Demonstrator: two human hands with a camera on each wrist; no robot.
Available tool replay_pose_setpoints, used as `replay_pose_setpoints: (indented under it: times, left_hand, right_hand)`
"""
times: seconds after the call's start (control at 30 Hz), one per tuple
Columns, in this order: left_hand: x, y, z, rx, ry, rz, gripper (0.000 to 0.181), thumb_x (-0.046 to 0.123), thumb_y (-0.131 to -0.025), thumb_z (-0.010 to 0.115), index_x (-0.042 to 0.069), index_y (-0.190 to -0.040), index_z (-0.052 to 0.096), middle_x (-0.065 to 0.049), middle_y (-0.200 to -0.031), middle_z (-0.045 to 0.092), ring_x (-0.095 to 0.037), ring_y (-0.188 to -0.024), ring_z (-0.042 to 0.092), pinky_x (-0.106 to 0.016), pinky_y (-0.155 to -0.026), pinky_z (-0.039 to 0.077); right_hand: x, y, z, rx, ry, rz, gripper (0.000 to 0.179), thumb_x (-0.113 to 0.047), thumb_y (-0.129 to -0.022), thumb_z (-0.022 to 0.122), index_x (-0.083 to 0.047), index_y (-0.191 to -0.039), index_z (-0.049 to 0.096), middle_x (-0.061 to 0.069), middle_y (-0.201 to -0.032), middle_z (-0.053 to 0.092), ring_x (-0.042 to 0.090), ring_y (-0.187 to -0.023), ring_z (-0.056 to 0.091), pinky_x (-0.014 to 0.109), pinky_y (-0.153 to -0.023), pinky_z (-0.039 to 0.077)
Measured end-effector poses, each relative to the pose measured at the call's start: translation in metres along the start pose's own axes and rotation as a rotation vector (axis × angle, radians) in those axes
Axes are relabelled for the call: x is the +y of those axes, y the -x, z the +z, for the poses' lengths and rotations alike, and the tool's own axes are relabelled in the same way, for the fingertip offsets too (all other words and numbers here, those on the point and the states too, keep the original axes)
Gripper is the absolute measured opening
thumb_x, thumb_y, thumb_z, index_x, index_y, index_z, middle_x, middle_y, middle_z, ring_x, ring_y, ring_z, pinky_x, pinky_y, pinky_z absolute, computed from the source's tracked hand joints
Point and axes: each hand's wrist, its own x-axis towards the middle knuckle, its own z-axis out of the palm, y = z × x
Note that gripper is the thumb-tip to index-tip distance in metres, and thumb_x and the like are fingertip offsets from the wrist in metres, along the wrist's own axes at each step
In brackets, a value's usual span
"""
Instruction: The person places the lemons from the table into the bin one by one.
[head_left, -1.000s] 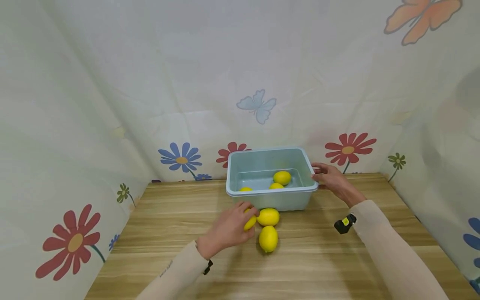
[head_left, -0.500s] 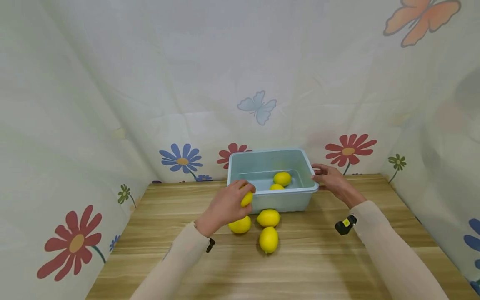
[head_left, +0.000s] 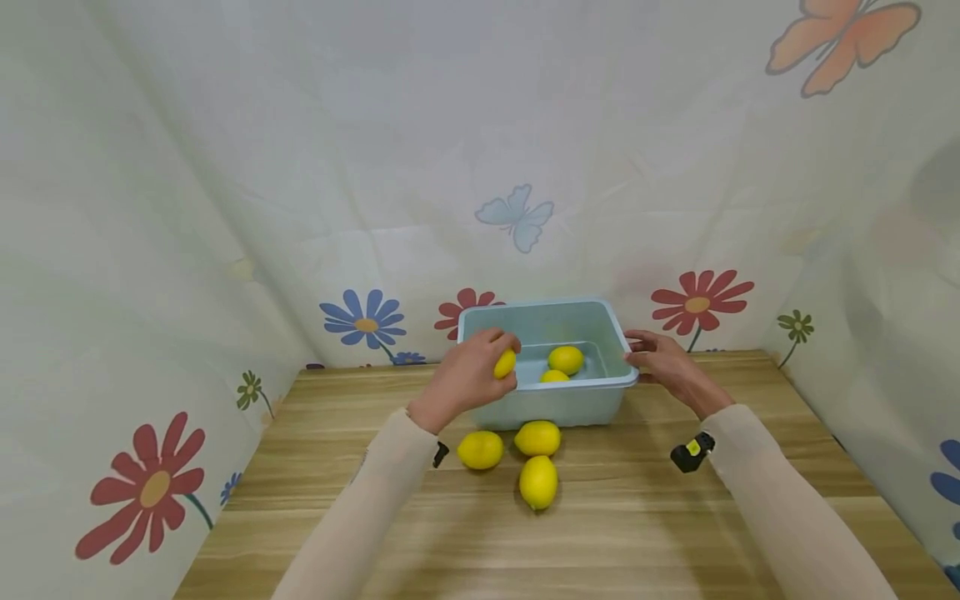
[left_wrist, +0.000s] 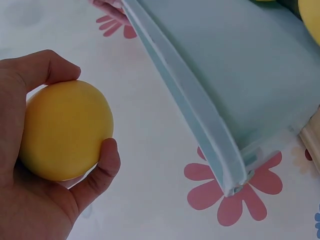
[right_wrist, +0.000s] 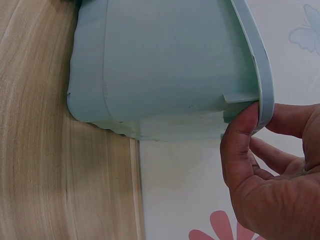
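Observation:
My left hand (head_left: 471, 373) grips a lemon (left_wrist: 67, 131) above the near left part of a light blue plastic bin (head_left: 555, 407). Thumb and fingers curl round the fruit, apart from the bin's rim in the left wrist view. At the bin's right end, my right hand (head_left: 663, 363) pinches the rim (right_wrist: 265, 85), thumb on one side and fingers on the other. Inside the bin lie a lemon (head_left: 566, 360) and another lemon (head_left: 555, 377), partly hidden by the front wall. The left hand covers the bin's left interior.
Before the bin, a left lemon (head_left: 481, 450), a middle lemon (head_left: 537, 438) and a nearer lemon (head_left: 538, 482) lie on the wood-grain table (head_left: 615, 533). A flower-printed curtain (head_left: 390, 208) stands close behind the bin and along both sides.
My left hand has lifted the lemon from the table, up and forward over the bin's front rim, uncovering the left lemon on the table. The right hand stays at the rim.

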Motion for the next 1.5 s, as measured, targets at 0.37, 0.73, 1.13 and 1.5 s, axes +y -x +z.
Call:
replay_pose_setpoints:
  times: [0.37, 0.73, 1.13, 1.5]
  left_hand:
    - [-0.014, -0.028, -0.004, -0.122, 0.006, -0.04, 0.031, 0.03, -0.087, 0.067, 0.02, -0.116, 0.061, 0.001, -0.112, 0.062, -0.015, -0.085, 0.055, -0.026, -0.067, 0.05]
    - [-0.021, -0.05, -0.005, -0.246, 0.071, -0.08, 0.035, 0.029, -0.087, 0.068, 0.018, -0.119, 0.06, 0.0, -0.117, 0.063, -0.017, -0.092, 0.057, -0.032, -0.087, 0.054]
    - [-0.037, -0.071, 0.006, -0.28, 0.091, -0.159, 0.037, 0.029, -0.085, 0.071, 0.02, -0.119, 0.061, 0.002, -0.115, 0.064, -0.017, -0.096, 0.057, -0.034, -0.092, 0.054]
    - [-0.039, -0.09, 0.019, -0.36, 0.096, -0.225, 0.039, 0.033, -0.086, 0.07, 0.02, -0.121, 0.06, 0.002, -0.118, 0.063, -0.018, -0.097, 0.058, -0.035, -0.09, 0.055]
  right_hand:
    - [0.0, -0.001, 0.001, 0.004, -0.004, 0.01, 0.063, -0.012, -0.1, 0.052, -0.012, -0.156, 0.024, 0.024, -0.149, 0.038, 0.044, -0.13, 0.046, 0.044, -0.098, 0.053]
    - [0.0, -0.001, -0.002, 0.004, 0.001, 0.006, 0.063, -0.013, -0.1, 0.053, -0.012, -0.156, 0.025, 0.024, -0.148, 0.039, 0.043, -0.129, 0.048, 0.044, -0.097, 0.054]
    - [0.001, 0.0, -0.001, 0.004, 0.019, 0.001, 0.063, -0.013, -0.099, 0.053, -0.012, -0.156, 0.026, 0.024, -0.146, 0.041, 0.042, -0.126, 0.051, 0.044, -0.097, 0.054]
    - [-0.001, 0.0, -0.002, -0.003, -0.009, 0.006, 0.063, -0.012, -0.1, 0.053, -0.012, -0.156, 0.025, 0.024, -0.146, 0.04, 0.043, -0.127, 0.049, 0.043, -0.096, 0.054]
